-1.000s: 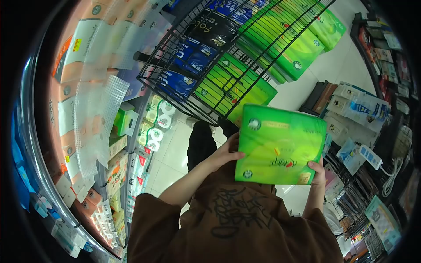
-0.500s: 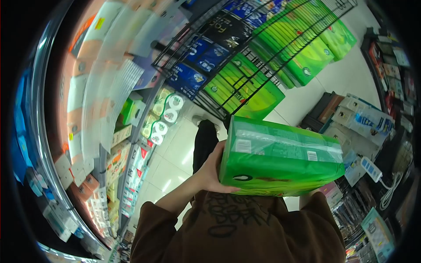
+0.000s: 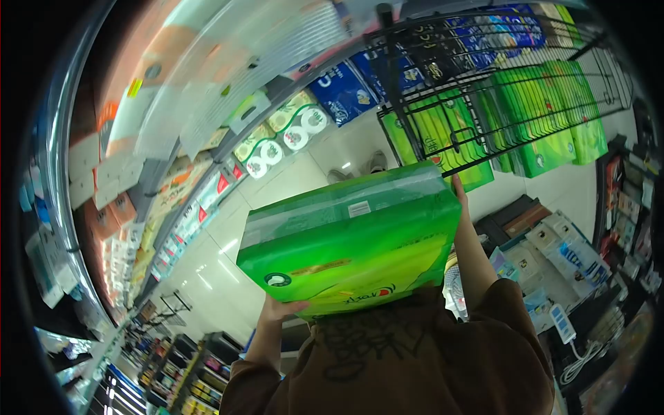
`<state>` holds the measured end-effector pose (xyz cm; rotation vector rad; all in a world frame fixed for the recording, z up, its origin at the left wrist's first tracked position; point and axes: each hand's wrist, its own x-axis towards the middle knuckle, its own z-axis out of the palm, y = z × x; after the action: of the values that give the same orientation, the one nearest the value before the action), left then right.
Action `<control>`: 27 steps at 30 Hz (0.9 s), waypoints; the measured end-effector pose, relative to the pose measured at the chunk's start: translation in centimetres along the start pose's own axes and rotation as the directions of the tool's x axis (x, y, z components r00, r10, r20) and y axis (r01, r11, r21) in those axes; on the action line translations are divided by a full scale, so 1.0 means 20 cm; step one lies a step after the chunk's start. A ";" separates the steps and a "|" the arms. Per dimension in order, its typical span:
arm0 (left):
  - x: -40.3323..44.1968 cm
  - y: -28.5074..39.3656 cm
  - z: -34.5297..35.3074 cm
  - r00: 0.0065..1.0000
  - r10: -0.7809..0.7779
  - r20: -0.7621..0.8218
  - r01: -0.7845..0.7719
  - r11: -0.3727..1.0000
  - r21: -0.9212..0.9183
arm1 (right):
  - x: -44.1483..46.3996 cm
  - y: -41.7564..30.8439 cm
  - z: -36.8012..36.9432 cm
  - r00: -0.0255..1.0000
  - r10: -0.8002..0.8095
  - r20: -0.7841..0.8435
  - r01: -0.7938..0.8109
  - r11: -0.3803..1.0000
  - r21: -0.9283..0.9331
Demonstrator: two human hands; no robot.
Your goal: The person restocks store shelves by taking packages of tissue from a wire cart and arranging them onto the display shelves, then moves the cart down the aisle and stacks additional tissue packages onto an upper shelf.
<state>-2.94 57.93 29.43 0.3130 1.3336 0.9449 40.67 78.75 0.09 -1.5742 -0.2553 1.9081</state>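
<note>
A large green plastic-wrapped pack [image 3: 353, 242] is held up in front of my chest, tilted, with its printed face and a side with a barcode label showing. My left hand [image 3: 282, 306] grips its lower left corner, thumb on the printed face. At its upper right edge is my right hand [image 3: 458, 194], with part of the fingers hidden behind the pack. Beyond the pack stands a black wire basket [image 3: 477, 149], with more green packs [image 3: 543, 124] and blue packs [image 3: 346, 90] seen through or beside it.
Shelves with orange and white packs [image 3: 142, 117] curve along the left. Toilet roll packs [image 3: 297, 121] sit on the lower shelf edge. At the right are boxes and bags [image 3: 567, 252], a white power strip [image 3: 562, 324] and its coiled cable. Pale floor tiles [image 3: 228, 242] show between.
The green pack has turned in my hands and moved left, its barcode side now facing up. My view has swung, so the basket appears further right and more floor and shelving shows at lower left.
</note>
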 end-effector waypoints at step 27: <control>0.01 -0.51 -0.43 0.912 0.052 -0.407 -0.166 0.954 -0.251 | -1.60 0.09 0.26 0.984 0.053 0.169 -0.044 0.997 -0.057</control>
<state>-6.71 49.23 20.07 -0.0288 1.5345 1.3281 37.64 59.95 26.45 -1.4644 -0.3457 2.0930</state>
